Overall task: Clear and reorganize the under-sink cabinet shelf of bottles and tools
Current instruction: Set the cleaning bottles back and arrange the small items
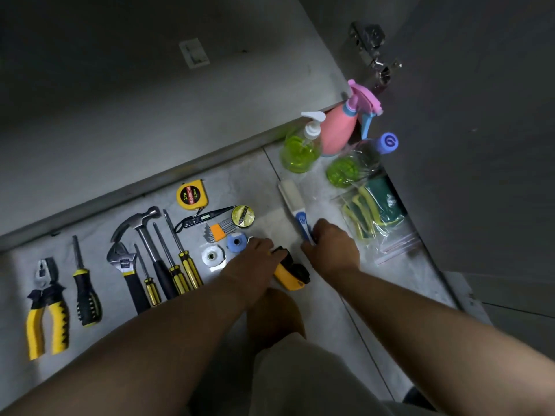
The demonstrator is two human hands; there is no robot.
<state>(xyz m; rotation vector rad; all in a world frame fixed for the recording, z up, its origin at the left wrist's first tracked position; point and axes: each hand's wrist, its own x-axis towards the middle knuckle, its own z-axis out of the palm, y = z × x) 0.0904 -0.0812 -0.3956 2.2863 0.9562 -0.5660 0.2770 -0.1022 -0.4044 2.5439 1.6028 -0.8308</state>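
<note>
On the tiled floor my left hand [256, 258] rests on a yellow and black utility knife [290, 271], fingers closed over its black end. My right hand [333, 246] grips the blue handle of a white brush [292, 199] that lies on the floor. Tools lie in a row to the left: yellow pliers [46, 307], a bit driver [85, 292], an adjustable wrench [124, 265], a hammer [144, 232] and several screwdrivers [180, 265]. A green pump bottle [300, 148], a pink spray bottle [342, 127] and a blue-capped green bottle [357, 163] stand by the cabinet.
A yellow tape measure [192, 195], a tester pen [204, 219], hex keys [217, 231], a tape roll [243, 216] and two tape spools [223, 249] lie nearby. A bag of green scouring pads [375, 214] sits at right. The open cabinet door [468, 130] with its hinge [371, 43] stands at right.
</note>
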